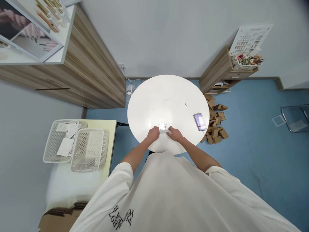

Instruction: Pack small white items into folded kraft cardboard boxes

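A small, flat, silvery-white packet (163, 127) lies near the front edge of the white round table, with what looks like a clear or greyish strip along its near side. My left hand (153, 134) is closed at the packet's left end, fingers curled in. On the other side, my right hand (175, 134) has its thumb and fingers pinched at the right end. What exactly is inside the packet is too small to make out. To the right of my hands lies a blurred-out phone (200, 121) with a cable running off it.
The white round table (166, 93) carries a small dark scrap (185, 104). Many small cardboard boxes (216, 130) lie on the floor at its right. White plastic baskets (88, 148) stand on a side table at left. A wooden cabinet (96, 61) rises behind.
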A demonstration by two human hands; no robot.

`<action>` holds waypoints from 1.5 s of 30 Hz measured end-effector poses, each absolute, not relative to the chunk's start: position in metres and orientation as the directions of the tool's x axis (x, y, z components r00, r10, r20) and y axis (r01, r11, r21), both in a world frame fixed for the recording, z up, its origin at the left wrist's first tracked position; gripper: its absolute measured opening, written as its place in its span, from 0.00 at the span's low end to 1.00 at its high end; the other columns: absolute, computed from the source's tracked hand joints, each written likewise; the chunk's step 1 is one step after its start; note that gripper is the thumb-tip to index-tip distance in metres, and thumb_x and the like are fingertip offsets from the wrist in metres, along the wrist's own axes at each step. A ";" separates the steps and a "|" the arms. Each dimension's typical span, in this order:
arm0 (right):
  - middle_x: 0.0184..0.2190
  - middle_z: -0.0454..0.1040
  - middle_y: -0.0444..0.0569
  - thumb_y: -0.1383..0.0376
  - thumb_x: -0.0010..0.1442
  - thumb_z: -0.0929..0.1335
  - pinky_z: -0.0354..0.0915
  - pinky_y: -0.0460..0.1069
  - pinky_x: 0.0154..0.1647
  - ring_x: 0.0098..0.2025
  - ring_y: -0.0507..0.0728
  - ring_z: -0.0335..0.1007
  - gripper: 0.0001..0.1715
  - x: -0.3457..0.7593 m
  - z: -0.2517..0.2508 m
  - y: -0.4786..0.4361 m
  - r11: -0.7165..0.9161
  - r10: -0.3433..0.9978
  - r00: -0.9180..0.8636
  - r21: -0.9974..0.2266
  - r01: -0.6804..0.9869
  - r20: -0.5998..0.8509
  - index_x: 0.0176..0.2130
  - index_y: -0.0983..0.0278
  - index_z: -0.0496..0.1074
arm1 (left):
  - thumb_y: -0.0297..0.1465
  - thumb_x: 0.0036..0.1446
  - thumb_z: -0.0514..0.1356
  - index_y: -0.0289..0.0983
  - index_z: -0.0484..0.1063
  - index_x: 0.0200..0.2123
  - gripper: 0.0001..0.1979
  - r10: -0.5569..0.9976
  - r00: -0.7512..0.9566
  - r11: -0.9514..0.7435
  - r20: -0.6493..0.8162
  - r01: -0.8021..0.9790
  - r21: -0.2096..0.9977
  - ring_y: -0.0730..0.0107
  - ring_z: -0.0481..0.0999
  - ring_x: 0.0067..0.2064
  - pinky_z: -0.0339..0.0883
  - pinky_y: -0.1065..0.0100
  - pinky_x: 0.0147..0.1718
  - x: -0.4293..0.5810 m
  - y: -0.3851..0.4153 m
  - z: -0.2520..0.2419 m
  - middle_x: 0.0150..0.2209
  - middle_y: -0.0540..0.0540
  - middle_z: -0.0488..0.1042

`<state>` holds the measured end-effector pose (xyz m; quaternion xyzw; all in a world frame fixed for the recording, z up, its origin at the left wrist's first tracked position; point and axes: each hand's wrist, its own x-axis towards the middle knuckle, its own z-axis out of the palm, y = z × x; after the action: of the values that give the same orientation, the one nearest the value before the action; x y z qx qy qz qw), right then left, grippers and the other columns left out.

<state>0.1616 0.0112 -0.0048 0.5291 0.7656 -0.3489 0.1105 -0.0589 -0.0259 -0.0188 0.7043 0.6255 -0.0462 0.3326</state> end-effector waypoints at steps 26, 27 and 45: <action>0.45 0.76 0.57 0.61 0.71 0.59 0.61 0.51 0.43 0.45 0.61 0.73 0.15 0.143 -0.023 0.056 0.213 0.759 -0.267 -0.161 0.964 -0.593 0.46 0.64 0.72 | 0.29 0.61 0.55 0.39 0.61 0.62 0.25 0.929 0.318 -0.259 -0.187 0.923 0.285 0.49 0.54 0.69 0.44 0.48 0.65 -0.030 -0.017 -0.018 0.66 0.36 0.60; 0.45 0.76 0.56 0.61 0.71 0.59 0.61 0.51 0.43 0.45 0.60 0.73 0.15 0.142 -0.024 0.057 0.212 0.758 -0.263 -0.155 0.965 -0.596 0.46 0.63 0.72 | 0.30 0.60 0.57 0.39 0.61 0.61 0.26 0.922 0.325 -0.263 -0.208 0.924 0.278 0.48 0.55 0.68 0.45 0.47 0.64 -0.028 -0.020 -0.020 0.65 0.35 0.60; 0.62 0.64 0.55 0.67 0.62 0.66 0.50 0.57 0.62 0.63 0.65 0.54 0.28 0.152 0.002 0.016 0.532 0.619 -0.661 -0.392 0.750 -0.425 0.61 0.60 0.64 | 0.36 0.52 0.61 0.41 0.61 0.53 0.25 0.831 0.301 -0.069 -0.468 0.890 0.451 0.55 0.73 0.51 0.55 0.54 0.56 -0.048 -0.010 -0.017 0.52 0.42 0.72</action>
<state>0.1520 0.0165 0.0022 0.3947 0.8673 -0.2797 0.1179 -0.0476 -0.0102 -0.0166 0.7297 0.5896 -0.0431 0.3437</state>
